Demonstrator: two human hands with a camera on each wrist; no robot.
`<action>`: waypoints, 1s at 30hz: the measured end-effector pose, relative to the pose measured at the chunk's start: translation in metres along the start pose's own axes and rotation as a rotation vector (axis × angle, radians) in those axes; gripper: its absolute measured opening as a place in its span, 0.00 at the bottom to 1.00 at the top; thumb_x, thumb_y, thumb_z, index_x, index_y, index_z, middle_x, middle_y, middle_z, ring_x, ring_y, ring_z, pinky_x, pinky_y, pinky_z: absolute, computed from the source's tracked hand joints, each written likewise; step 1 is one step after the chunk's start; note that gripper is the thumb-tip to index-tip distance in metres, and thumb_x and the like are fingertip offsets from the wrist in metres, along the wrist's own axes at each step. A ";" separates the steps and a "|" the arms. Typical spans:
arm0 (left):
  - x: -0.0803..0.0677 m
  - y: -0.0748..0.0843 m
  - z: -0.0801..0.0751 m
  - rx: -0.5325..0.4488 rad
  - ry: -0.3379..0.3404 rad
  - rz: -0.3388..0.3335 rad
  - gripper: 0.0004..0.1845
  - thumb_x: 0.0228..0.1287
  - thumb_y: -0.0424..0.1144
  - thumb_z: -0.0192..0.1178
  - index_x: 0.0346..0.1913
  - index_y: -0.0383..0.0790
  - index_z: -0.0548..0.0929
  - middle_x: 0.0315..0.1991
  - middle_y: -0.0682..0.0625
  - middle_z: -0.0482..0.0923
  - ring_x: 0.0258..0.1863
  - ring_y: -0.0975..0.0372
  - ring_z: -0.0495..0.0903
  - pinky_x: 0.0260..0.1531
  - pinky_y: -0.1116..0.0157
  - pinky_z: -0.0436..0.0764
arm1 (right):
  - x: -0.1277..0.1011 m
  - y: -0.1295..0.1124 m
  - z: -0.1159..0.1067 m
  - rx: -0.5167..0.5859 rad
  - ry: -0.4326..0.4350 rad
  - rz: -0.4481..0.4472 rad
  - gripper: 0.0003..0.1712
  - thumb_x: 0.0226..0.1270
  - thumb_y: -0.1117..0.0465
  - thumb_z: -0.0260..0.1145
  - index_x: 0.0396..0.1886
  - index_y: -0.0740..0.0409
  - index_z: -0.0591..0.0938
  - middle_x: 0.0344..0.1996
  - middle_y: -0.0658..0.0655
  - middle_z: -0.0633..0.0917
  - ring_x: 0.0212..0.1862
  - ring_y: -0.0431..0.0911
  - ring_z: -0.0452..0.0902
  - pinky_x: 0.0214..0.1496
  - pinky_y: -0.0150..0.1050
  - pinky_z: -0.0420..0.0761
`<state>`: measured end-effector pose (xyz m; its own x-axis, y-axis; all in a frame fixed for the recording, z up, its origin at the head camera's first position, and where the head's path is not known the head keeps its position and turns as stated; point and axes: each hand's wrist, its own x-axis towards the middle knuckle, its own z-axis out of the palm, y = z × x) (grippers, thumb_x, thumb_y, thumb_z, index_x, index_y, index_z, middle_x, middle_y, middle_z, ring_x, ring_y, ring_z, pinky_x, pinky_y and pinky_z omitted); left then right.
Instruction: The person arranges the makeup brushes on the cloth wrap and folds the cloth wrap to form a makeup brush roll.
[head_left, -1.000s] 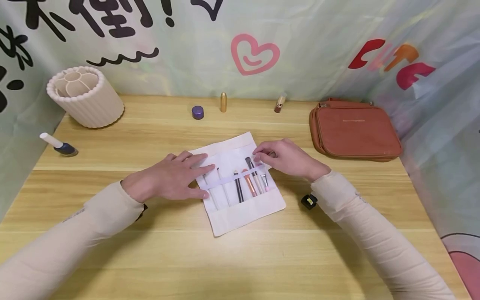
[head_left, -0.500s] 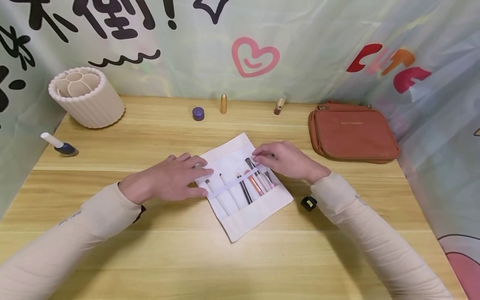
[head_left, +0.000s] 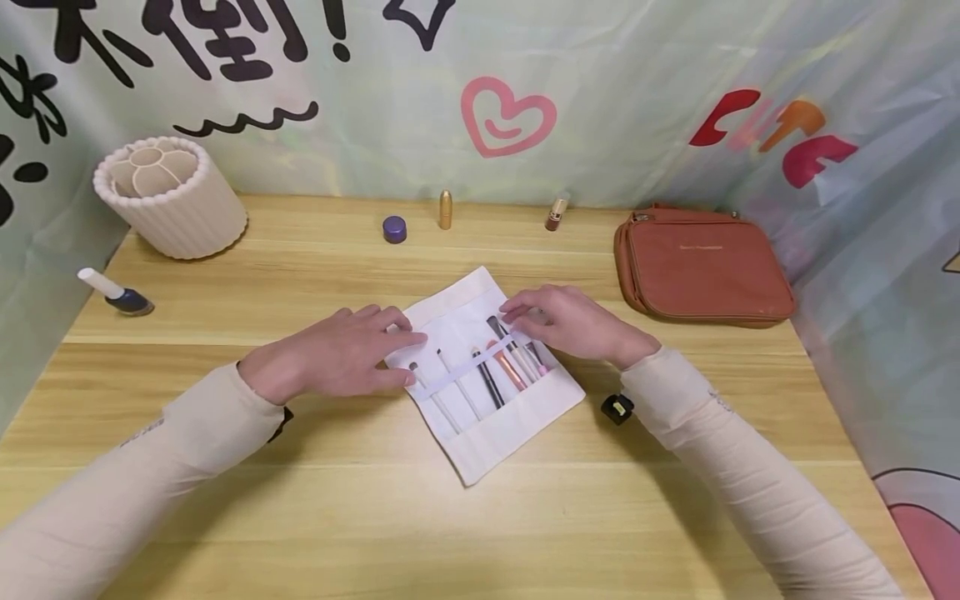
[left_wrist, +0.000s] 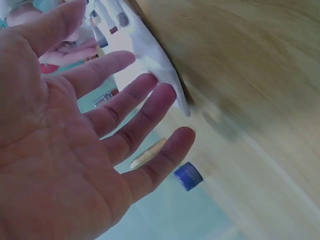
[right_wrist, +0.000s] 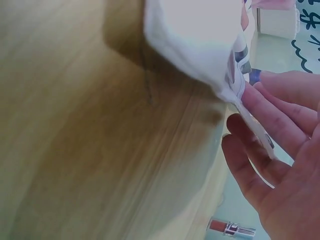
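A white fabric makeup brush roll (head_left: 517,425) lies unrolled at the table's middle, turned at an angle. Under its lilac elastic band (head_left: 448,377) sit several brushes, among them a black-handled brush (head_left: 489,382) and a copper-coloured one (head_left: 510,367). At the roll's left edge, my left hand (head_left: 337,354) touches with spread, mostly straight fingers; its palm shows in the left wrist view. My right hand (head_left: 573,323) grips the upper right edge. In the right wrist view, that fabric edge (right_wrist: 252,122) runs between its fingers, some above and some below.
Along the back stand a purple lid (head_left: 394,229), a gold tube (head_left: 446,210) and a small lipstick-like tube (head_left: 556,214). A ribbed cream holder (head_left: 187,217) and nail polish bottle (head_left: 127,300) are left. A brown zip case (head_left: 708,271) lies right.
The brush roll has turned counterclockwise: its near corner swung right, its right corner moved away from me. Both hands stayed at its edges. In the last half second little moved.
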<state>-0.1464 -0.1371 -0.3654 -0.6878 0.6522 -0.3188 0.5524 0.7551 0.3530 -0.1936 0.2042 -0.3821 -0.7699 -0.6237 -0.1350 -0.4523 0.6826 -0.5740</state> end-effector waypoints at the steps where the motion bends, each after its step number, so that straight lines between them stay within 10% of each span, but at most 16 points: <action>1: 0.001 0.000 0.000 0.003 0.005 0.002 0.32 0.82 0.57 0.58 0.81 0.47 0.74 0.75 0.45 0.73 0.73 0.46 0.72 0.69 0.35 0.71 | -0.001 0.000 0.000 -0.001 -0.004 0.000 0.18 0.82 0.62 0.67 0.67 0.55 0.86 0.56 0.51 0.92 0.58 0.49 0.89 0.63 0.53 0.86; 19: 0.007 0.015 0.003 0.158 0.009 -0.131 0.44 0.78 0.72 0.54 0.85 0.48 0.67 0.83 0.43 0.65 0.81 0.42 0.65 0.72 0.31 0.66 | -0.011 0.006 0.000 -0.040 -0.101 -0.079 0.34 0.73 0.65 0.76 0.77 0.60 0.78 0.80 0.60 0.75 0.75 0.61 0.70 0.78 0.61 0.70; 30: 0.009 0.011 0.007 0.143 -0.036 -0.161 0.52 0.75 0.74 0.55 0.89 0.47 0.56 0.90 0.42 0.49 0.87 0.40 0.53 0.78 0.27 0.56 | -0.011 0.001 -0.005 -0.037 -0.093 -0.052 0.27 0.75 0.62 0.75 0.71 0.58 0.84 0.67 0.58 0.87 0.68 0.56 0.78 0.73 0.57 0.77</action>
<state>-0.1436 -0.1226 -0.3707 -0.7564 0.5227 -0.3933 0.4999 0.8497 0.1679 -0.1875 0.2136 -0.3770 -0.7006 -0.6900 -0.1817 -0.5077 0.6610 -0.5525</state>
